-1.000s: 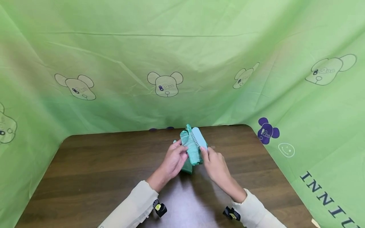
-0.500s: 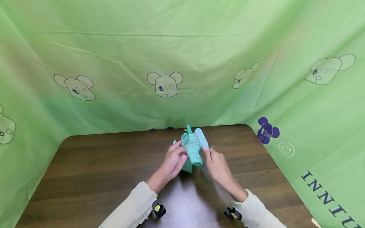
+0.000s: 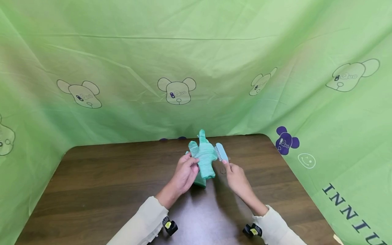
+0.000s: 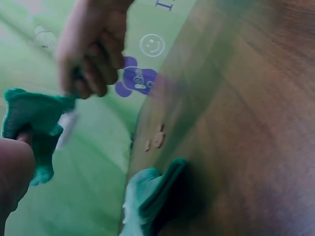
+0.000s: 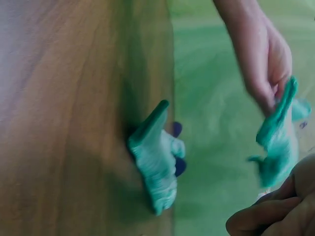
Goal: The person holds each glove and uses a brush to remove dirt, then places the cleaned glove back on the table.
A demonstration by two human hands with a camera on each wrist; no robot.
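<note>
My left hand pinches a teal knit glove near its left edge, thumb on top, and holds it above the table. A light blue brush is in my right hand, thumb along its back; its bristles face left, right at the glove's right edge. A second green glove lies on the table beneath, mostly hidden by the first in the head view. In the left wrist view the brush is blurred behind the held glove.
The brown wooden table is bounded by a green printed cloth at the back and sides. Small brown pieces lie on the table beyond the second glove. A black wrist camera sits on each sleeve.
The brush has moved from over the glove to the right and slightly down, with my right hand. The held glove has turned, so its fingers stand further apart.
</note>
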